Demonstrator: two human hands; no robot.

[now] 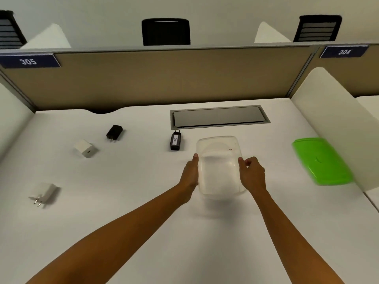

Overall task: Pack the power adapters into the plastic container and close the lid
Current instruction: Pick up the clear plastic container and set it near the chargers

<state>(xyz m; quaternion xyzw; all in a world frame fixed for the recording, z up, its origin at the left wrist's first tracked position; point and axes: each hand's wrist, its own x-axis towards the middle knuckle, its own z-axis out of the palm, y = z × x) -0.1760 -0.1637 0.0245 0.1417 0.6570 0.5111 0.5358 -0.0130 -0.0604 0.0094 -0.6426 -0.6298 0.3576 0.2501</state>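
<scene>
A clear plastic container (219, 167) stands open on the white desk (143, 201), with nothing visible inside. My left hand (190, 173) presses its left wall and my right hand (251, 173) grips its right wall. Its green lid (321, 160) lies to the right against a white divider. A black adapter with a label (175, 141) lies just left of the container's far corner. Further left lie a black adapter (114, 132) and a white cube adapter (85, 148). A white adapter with two pins (44, 193) rests near the desk's left edge.
A grey cable hatch (219, 117) is set into the desk behind the container. A tan partition (164, 78) closes the back, and white dividers (336, 119) stand at both sides. Chairs show beyond the partition.
</scene>
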